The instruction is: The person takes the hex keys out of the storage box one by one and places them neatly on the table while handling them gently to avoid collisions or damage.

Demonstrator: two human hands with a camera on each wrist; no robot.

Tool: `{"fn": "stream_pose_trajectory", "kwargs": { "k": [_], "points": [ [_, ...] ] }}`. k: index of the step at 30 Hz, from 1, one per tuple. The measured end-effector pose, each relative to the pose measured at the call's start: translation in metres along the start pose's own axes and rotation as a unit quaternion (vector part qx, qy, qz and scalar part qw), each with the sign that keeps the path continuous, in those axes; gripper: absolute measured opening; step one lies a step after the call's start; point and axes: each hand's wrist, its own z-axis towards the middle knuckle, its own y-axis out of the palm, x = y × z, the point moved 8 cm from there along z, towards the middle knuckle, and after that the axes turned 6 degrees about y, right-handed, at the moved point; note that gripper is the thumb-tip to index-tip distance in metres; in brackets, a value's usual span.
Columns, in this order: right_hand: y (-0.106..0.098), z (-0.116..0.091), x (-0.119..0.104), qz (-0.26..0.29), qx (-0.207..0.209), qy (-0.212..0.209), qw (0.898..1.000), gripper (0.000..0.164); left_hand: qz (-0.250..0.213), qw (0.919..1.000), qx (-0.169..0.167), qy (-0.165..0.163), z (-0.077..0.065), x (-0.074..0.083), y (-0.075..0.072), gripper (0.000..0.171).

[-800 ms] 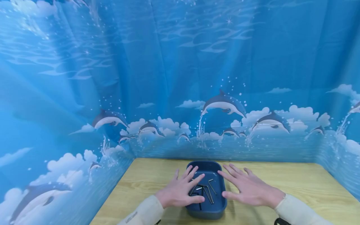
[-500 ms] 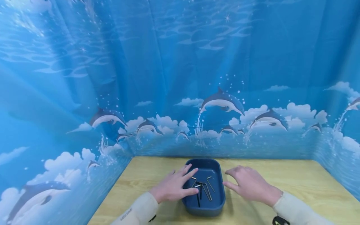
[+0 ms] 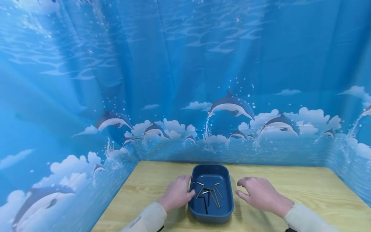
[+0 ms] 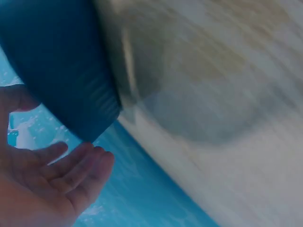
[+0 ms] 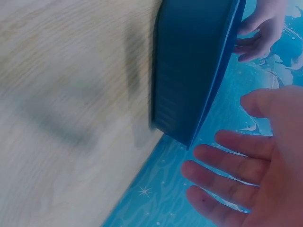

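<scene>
A dark blue rectangular bin (image 3: 213, 219) stands on the wooden table between my two hands. Inside it lie several L-shaped hex keys, some brass-coloured like the hex key (image 3: 218, 190) at the right, others black like the hex key (image 3: 205, 205) near the front. My left hand (image 3: 177, 194) is at the bin's left side, thumb and fingertips right at the rim, fingers gently bent. To the right of the bin, my right hand (image 3: 261, 195) hovers a short way off with nothing in it; the right wrist view shows its fingers (image 5: 227, 163) loosely extended.
Pale wood-grain table (image 3: 298, 183) extends to both sides of the bin. A blue curtain (image 3: 185, 96) printed with dolphins and clouds encloses the table at the back, left and right.
My left hand has drawn back from over the bin to its left rim. My right hand has moved a little rightward, away from the bin, its spread fingers now relaxed.
</scene>
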Motion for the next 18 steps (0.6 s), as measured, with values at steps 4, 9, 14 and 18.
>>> {"fn": "stream_pose_trajectory", "kwargs": {
  "k": [4, 9, 14, 18],
  "points": [
    [0.005, -0.002, 0.001, -0.004, 0.000, 0.001, 1.000, 0.018, -0.009, 0.9997, -0.003, -0.022, 0.000, -0.006, 0.010, 0.062],
    [0.010, -0.001, 0.000, 0.003, 0.000, 0.005, 1.000, 0.018, -0.015, 0.9991, -0.011, -0.037, -0.001, -0.008, 0.019, 0.063],
    [0.014, 0.006, -0.002, 0.022, -0.014, 0.021, 0.999, 0.015, -0.017, 0.9990, -0.015, -0.037, 0.000, -0.008, 0.023, 0.058],
    [0.016, 0.015, -0.005, 0.041, -0.032, 0.035, 0.998, 0.013, -0.018, 0.9990, -0.016, -0.037, -0.001, -0.006, 0.024, 0.058]
  ]
}}
